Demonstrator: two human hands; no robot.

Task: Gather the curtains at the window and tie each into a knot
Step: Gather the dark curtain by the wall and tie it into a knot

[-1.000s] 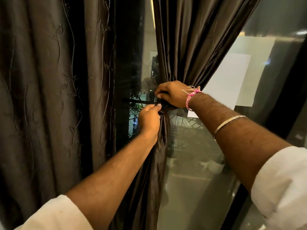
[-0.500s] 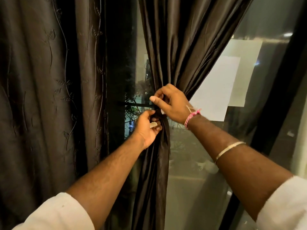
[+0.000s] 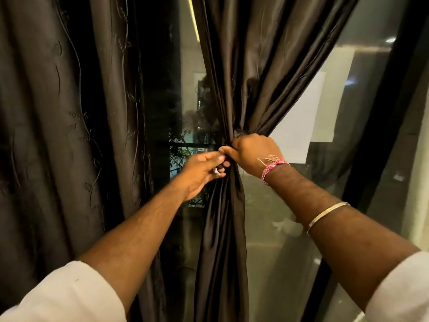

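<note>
- The dark brown satin curtain (image 3: 234, 73) at the window's middle is bunched into a narrow waist; no finished knot shows.
- The right hand (image 3: 253, 154) clenches that waist; the left hand (image 3: 203, 171), just below, pinches its folds.
- The embroidered brown curtain (image 3: 58, 135) at left hangs loose, apparently untied.

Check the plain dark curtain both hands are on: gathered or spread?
Gathered: the plain curtain pinches to a narrow waist where the left hand and right hand grip it.

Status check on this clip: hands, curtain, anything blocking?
Both hands, left hand and right hand, grip the gathered curtain. No knot visible. Embroidered curtain hangs loose. Nothing blocking.
</note>
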